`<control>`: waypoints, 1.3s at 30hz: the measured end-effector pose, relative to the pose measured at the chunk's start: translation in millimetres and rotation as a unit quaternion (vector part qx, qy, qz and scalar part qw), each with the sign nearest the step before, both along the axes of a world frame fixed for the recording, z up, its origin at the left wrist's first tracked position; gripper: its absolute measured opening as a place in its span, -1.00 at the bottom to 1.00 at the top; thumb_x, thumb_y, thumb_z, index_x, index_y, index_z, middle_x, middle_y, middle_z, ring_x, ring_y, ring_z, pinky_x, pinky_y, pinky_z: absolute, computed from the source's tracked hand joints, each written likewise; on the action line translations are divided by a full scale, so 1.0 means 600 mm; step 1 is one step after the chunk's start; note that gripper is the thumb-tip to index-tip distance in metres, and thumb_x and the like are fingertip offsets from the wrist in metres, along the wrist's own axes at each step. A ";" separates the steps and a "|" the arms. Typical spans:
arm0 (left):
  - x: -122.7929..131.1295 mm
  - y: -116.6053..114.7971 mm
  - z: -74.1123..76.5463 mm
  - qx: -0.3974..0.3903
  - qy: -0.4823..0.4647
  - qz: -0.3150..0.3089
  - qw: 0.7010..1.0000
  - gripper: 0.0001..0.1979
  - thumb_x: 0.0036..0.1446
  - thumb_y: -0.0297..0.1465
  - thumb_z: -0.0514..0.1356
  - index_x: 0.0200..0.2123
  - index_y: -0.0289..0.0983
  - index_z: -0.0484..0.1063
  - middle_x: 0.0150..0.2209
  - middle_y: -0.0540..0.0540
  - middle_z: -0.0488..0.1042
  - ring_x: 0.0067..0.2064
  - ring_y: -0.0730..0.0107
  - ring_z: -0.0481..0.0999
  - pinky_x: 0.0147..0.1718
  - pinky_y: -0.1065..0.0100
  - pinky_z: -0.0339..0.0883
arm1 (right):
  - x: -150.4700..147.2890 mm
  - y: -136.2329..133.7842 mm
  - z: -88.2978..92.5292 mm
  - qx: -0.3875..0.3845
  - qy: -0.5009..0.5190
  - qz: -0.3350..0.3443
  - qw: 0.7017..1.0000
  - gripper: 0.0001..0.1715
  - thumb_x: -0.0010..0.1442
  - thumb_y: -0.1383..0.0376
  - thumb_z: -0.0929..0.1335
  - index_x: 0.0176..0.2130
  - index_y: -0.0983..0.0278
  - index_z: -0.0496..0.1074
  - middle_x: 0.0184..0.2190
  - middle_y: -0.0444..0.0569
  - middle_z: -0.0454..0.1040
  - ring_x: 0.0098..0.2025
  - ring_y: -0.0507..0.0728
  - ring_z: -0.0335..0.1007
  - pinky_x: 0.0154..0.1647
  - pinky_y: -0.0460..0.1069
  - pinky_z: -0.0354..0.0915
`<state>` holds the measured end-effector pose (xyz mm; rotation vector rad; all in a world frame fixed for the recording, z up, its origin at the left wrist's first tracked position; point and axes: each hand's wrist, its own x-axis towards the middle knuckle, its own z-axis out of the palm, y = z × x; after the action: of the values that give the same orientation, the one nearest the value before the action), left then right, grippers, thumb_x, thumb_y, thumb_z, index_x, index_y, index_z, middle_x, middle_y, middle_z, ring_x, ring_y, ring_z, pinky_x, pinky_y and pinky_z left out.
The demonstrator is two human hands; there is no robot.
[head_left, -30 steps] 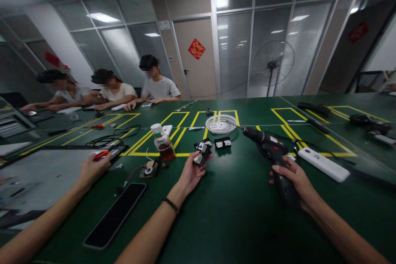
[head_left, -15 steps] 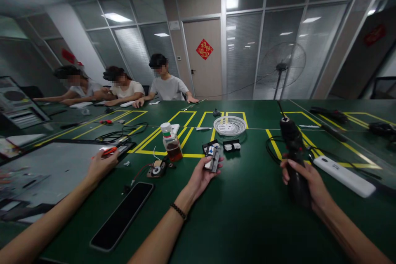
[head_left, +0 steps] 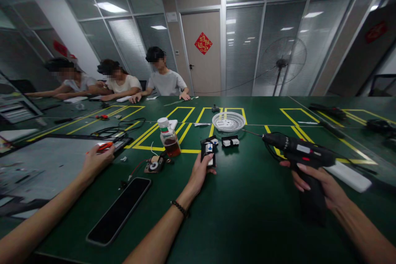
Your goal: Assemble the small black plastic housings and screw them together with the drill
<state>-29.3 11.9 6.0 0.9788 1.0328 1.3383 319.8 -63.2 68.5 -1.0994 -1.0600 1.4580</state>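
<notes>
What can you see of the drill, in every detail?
The drill is black and looks like plastic, with a pale label and a small red part on its side. A long, thin bit sticks out from its nose. The right hand grips the handle. The bit points left in the picture toward the white basket; whether they touch is unclear. The handle's lower end is dim against the green table.

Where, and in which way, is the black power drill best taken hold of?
The black, pistol-shaped power drill is probably best held by its black handle, from the right, where the person's right hand grips it: this part extends downward, narrow enough to wrap around, while the long, thin metal bit points left, away from that hand.
</notes>
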 end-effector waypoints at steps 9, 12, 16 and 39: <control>-0.002 -0.008 0.005 0.029 0.157 0.047 0.986 -0.47 0.08 -0.09 0.20 0.05 -0.24 0.32 -0.28 -0.11 0.45 -0.47 0.41 0.43 -0.59 0.44 0.26 | -0.045 -0.029 -0.014 -0.019 -0.064 0.102 0.992 -0.60 0.16 0.08 0.37 -0.14 0.32 0.49 -0.65 -0.06 0.40 -0.59 0.10 0.28 -0.50 0.03 0.26; 0.002 -0.010 0.007 0.038 0.167 0.043 0.984 -0.47 0.08 -0.09 0.20 0.05 -0.25 0.33 -0.33 -0.09 0.46 -0.53 0.44 0.38 -0.61 0.45 0.22 | -0.048 -0.028 -0.016 -0.028 -0.063 0.103 0.992 -0.60 0.16 0.06 0.37 -0.17 0.32 0.50 -0.66 -0.06 0.41 -0.62 0.08 0.28 -0.53 0.01 0.25; 0.004 -0.015 0.009 0.051 0.200 0.036 0.978 -0.46 0.09 -0.09 0.20 0.08 -0.24 0.32 -0.35 -0.08 0.46 -0.58 0.45 0.36 -0.60 0.43 0.24 | -0.049 -0.028 -0.015 -0.044 -0.061 0.074 0.994 -0.55 0.16 0.04 0.37 -0.12 0.34 0.49 -0.66 -0.06 0.41 -0.62 0.09 0.29 -0.56 0.00 0.26; 0.011 -0.025 0.014 0.077 0.161 0.015 0.984 -0.48 0.12 -0.13 0.18 0.09 -0.23 0.20 -0.04 -0.20 0.42 -0.44 0.37 0.56 -0.42 0.27 0.48 | -0.068 -0.035 -0.026 -0.053 -0.078 0.080 0.992 -0.46 0.21 0.02 0.32 -0.06 0.42 0.46 -0.66 -0.06 0.40 -0.60 0.08 0.29 -0.54 -0.01 0.20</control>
<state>-22.6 -2.8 14.3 1.3330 1.2007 1.3263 279.0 -83.9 53.1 -1.2440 -1.2148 1.5897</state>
